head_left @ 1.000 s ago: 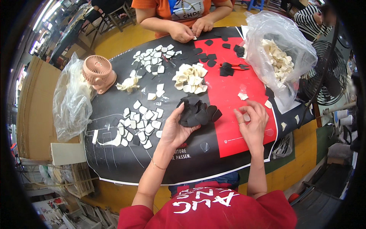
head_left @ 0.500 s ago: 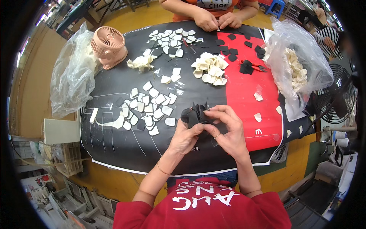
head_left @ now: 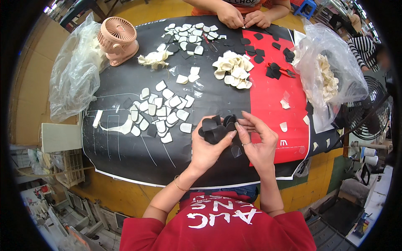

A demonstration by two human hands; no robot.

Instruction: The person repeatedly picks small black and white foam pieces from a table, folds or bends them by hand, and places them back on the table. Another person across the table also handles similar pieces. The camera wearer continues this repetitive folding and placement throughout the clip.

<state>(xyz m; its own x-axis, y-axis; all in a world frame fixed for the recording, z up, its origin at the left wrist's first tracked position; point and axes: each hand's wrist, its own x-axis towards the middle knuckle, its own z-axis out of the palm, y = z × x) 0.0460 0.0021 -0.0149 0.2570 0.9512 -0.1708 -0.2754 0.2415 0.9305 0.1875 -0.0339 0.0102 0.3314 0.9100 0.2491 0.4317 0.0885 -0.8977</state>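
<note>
Black pieces (head_left: 214, 131) now between both hands (head_left: 260, 144)

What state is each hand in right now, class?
Left hand: closed around a bunch of black pieces.
Right hand: partly curled at their right side; whether it grips one cannot be told.

Black curved pieces (head_left: 214, 130) — loosely bunched, overlapping, held above the table

The left forearm (head_left: 167, 200) slanted inward; the right forearm (head_left: 271, 190) stood nearly upright. The left hand (head_left: 208, 150) was curled in a grip, thumb pointing toward the right hand (head_left: 258, 145), whose fingers were partly bent.
</note>
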